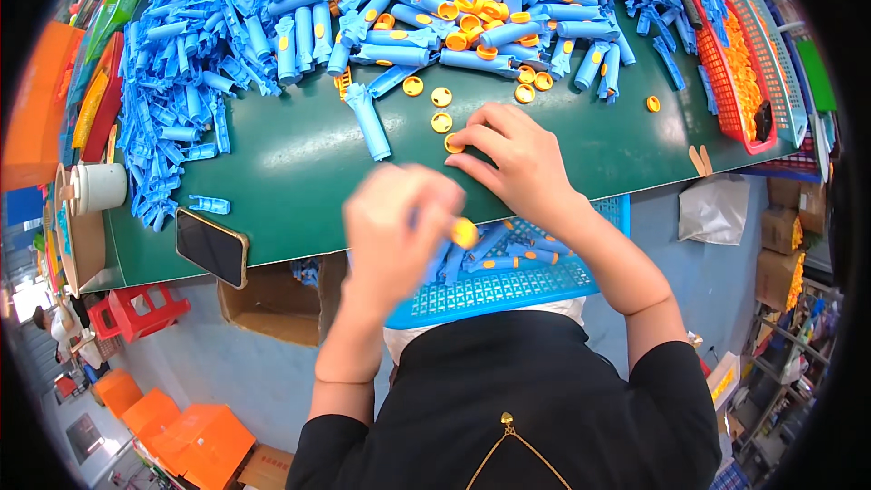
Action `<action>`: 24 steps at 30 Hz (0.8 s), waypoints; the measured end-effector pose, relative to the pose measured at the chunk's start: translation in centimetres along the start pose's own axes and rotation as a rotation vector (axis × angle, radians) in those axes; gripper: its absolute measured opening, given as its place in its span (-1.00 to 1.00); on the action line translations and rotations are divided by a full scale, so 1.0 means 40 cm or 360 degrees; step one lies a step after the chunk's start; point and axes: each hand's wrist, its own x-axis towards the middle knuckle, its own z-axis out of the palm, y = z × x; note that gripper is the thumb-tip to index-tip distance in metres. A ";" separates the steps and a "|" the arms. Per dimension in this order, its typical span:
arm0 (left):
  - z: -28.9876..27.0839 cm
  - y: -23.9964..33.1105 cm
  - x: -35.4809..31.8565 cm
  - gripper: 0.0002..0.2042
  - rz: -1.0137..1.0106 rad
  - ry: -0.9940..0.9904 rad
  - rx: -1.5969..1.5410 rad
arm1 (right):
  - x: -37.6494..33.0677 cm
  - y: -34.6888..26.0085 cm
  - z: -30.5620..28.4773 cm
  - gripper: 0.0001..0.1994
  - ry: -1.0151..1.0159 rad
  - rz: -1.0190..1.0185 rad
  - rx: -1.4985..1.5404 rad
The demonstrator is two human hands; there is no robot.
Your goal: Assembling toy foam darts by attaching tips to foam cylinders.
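Note:
My left hand (395,231) is blurred with motion and grips a blue plastic tube with an orange cap (464,233) on its end, held over the blue basket (508,286) on my lap. My right hand (513,159) rests on the green table (290,163) with its fingertips on an orange cap (453,144). More loose orange caps (442,97) lie just beyond it. A large heap of blue plastic tubes (299,18) covers the far side of the table. Finished blue pieces with orange ends (494,263) lie in the basket.
A dark phone (210,246) lies at the table's near left edge. A red basket of orange caps (739,73) stands at the right. A white cup (98,186) sits at the left. A cardboard box (272,308) and orange and red stools (136,308) are on the floor.

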 end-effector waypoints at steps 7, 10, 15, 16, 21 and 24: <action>-0.027 -0.065 0.054 -0.70 -0.0439 0.0403 0.1066 | -0.015 0.015 -0.025 -0.89 0.0054 0.0304 0.0532; -0.028 -0.082 0.044 -0.74 -0.0450 0.0414 0.0971 | -0.007 0.026 -0.042 -0.91 0.0140 0.0382 0.0470; -0.012 -0.061 -0.002 -0.81 -0.0263 0.0391 0.0822 | -0.014 0.068 -0.048 -0.84 0.0304 0.0104 0.0006; -0.006 -0.053 -0.026 -0.81 -0.0165 0.0350 0.0807 | -0.015 0.068 -0.053 -0.80 0.0258 0.0152 -0.0030; 0.010 0.010 -0.102 -0.77 -0.0135 0.0242 0.0502 | -0.034 0.076 -0.100 -0.70 0.0093 0.0241 0.0058; -0.016 0.052 -0.085 -0.72 -0.0302 0.0290 0.0021 | -0.036 0.085 -0.104 -0.70 0.0034 0.0224 0.0072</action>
